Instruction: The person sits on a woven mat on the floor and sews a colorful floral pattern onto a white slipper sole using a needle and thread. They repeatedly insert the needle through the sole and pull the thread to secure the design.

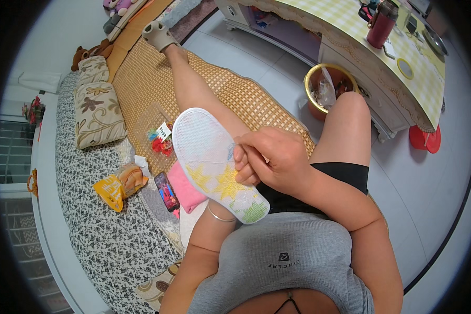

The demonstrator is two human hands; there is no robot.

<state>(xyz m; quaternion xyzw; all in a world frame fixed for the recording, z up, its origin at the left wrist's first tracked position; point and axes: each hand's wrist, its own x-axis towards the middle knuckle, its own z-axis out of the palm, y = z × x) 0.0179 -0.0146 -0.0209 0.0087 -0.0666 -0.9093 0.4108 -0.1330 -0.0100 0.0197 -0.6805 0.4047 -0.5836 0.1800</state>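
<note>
A white mesh insole [204,141] bears yellow star-shaped stitching [225,182] across its middle and green stitching [255,212] at its narrow end. My right hand [274,161] is at the insole's right edge, its fingers curled against the stitched face. Whether those fingers pinch the edge or a needle or thread is too small to tell. My left forearm, with a bracelet [221,216] at the wrist, runs up behind the insole, which hides my left hand. Left of the insole, colored thread skeins [163,145] with a white tag lie on clear plastic [145,121].
A pink cloth [184,186] and a lit smartphone [167,192] lie to the left, near a yellow snack packet [119,186]. Cushions [100,114] rest on the floral cover. Ahead right are a waste bin [314,92] and a cabinet [361,59] bearing a red thermos [382,25].
</note>
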